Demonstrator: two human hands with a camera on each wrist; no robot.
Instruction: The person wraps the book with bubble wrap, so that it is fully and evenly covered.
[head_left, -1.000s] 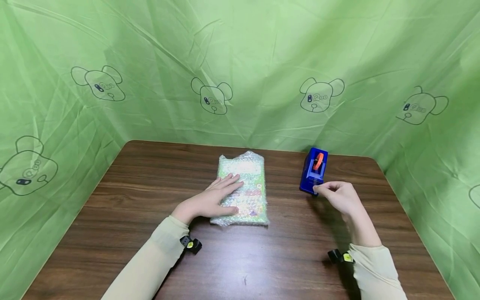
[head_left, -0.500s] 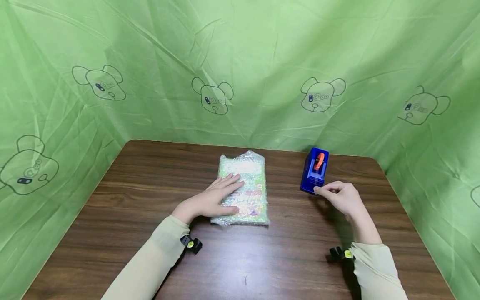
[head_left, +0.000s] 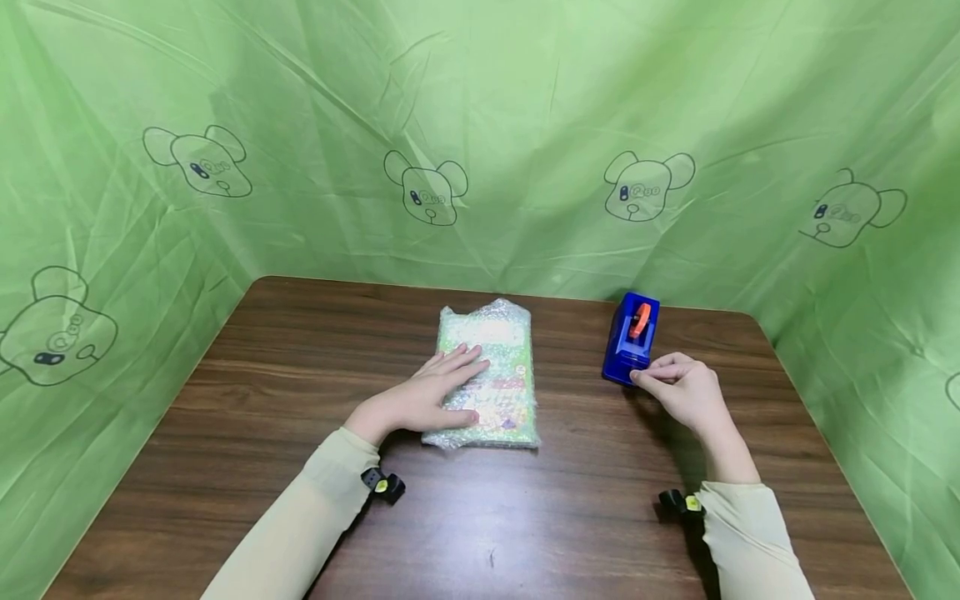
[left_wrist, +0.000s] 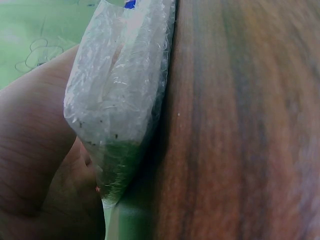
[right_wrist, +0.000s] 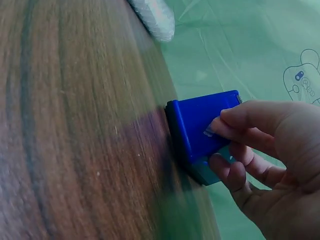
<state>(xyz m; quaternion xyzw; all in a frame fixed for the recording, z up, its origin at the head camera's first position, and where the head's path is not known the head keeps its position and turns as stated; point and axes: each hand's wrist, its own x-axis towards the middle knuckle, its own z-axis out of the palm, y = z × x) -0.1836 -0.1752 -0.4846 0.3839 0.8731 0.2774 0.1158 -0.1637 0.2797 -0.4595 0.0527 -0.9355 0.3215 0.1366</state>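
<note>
A flat green printed packet in bubble wrap [head_left: 506,408] lies on the table in the middle of the head view. Spread across its left side, my left hand [head_left: 420,400] rests with straight fingers. In the left wrist view the wrapped edge of the packet [left_wrist: 120,85] shows beside that hand. A blue tape dispenser [head_left: 622,350] with an orange tape core [head_left: 640,320] stands to the right, near the back edge. At its front end, my right hand [head_left: 686,396] pinches the clear end of the tape [right_wrist: 208,131] between thumb and index finger.
The dark wood-grain table [head_left: 300,333] carries the packet and the dispenser. Green cloth [head_left: 525,100] printed with bear faces hangs behind and on both sides. A small black camera [head_left: 384,485] is strapped at each wrist.
The head view shifts very slightly. Both hands, the packet and the dispenser keep their places, with the right fingertips still at the dispenser's front.
</note>
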